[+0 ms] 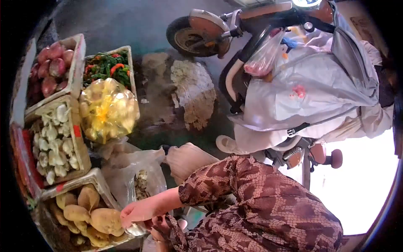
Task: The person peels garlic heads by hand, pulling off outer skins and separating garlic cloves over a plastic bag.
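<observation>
Neither my left hand nor my right hand shows in the head view, which is turned on its side. The hands (140,213) near the potato crate belong to another person in a patterned brown top (260,201). Their fingers pinch something small and whitish (136,229), too blurred to name. Beside these hands lies a clear plastic bag (155,174) with a brownish lumpy item (141,185) in it. Potatoes (105,220) fill the foam crate by the hands. Garlic bulbs (54,143) lie in the adjoining crate. A tied yellowish bag (107,110) holds pale round produce.
Red onions (54,69) and green and red chillies (110,69) occupy two more crates. Across the stained floor (155,101) stands a scooter (201,35); a person on it is under a grey-white cover (310,88). A pinkish plastic bag (264,54) hangs from it.
</observation>
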### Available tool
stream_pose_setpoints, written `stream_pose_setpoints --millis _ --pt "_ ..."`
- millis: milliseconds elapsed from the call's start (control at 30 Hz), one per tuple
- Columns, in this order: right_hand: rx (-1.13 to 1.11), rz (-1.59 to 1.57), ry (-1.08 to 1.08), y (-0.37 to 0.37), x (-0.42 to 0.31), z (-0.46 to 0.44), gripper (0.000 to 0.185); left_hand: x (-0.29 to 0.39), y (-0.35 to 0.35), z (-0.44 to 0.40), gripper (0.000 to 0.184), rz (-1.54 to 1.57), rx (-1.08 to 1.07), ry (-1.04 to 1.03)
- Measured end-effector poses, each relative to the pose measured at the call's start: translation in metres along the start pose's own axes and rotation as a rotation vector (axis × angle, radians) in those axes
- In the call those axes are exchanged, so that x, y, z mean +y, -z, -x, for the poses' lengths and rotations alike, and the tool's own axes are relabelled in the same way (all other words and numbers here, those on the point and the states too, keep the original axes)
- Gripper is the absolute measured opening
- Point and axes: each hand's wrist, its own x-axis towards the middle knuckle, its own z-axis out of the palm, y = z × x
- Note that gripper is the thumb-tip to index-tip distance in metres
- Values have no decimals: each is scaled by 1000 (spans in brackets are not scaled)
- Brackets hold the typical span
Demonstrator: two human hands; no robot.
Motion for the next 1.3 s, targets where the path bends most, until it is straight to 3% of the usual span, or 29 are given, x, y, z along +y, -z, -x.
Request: stream_pose_setpoints --millis 67,100,167,267,300,333,400,567,633,733,767,800,867,900,933,967,1000,1033,1067,1100,1133,1167,1200,1267,1300 --pt "56 89 95 9 5 -20 21 50 10 -14 52 921 138 590" --pt "99 205 191 12 7 -26 23 52 19 -15 52 920 134 602" --pt "151 307 226 22 11 -31 26 53 35 -21 60 -5 -176 134" --pt "265 536 260 22 13 -26 30 183 4 -19 63 236 -52 149" --pt "334 728 327 22 14 -24 28 208 -14 -23 48 249 17 -53" --pt "403 922 395 21 16 -20 26 209 -9 -19 48 247 19 -61" --pt "362 958 467 20 19 -12 22 203 5 -15 92 61 -109 -58" --pt "342 928 453 5 32 8 19 214 -13 6 81 2 -81 -234" --pt "344 971 483 4 34 16 19 192 -7 10 74 32 31 -25" --pt "210 1006 463 7 37 27 24 192 -18 21 67 158 9 -169" --pt "379 1108 612 14 35 28 29 167 -3 20 68 264 -87 -60" --pt "550 1205 763 15 27 39 35 162 -1 22 68 268 -77 -83" --pt "651 910 870 22 -1 84 45 162 -2 33 34 240 -31 14" --pt "633 928 791 29 -24 120 46 167 -13 41 18 200 5 -47" --pt "784 848 905 47 -29 142 48 168 -16 45 18 179 20 -61" --pt "971 967 1006 76 -42 165 48 167 -18 49 16 146 132 -10" --pt "1298 1554 1354 118 -49 191 52 166 -20 53 16 121 243 46" --pt "1243 1086 1132 137 -65 232 53 167 -21 54 20 93 207 35" --pt "1643 1194 1233 172 -70 263 50 168 -22 55 20 88 214 31" --pt "1691 994 1185 198 -77 305 51 170 -23 55 19 38 215 20" --pt "1739 1023 928 214 -79 358 52 171 -25 54 18 -12 217 10" --pt "2082 1424 794 250 -69 389 54 168 -23 51 18 -13 219 2" --pt "2165 1454 475 257 -63 424 55 162 -22 47 19 -10 226 17" --pt "2279 1539 163 293 -37 477 53 155 -25 40 19 -18 230 37" --pt "2280 1528 159 293 -20 492 53 154 -27 37 21 -28 270 34"
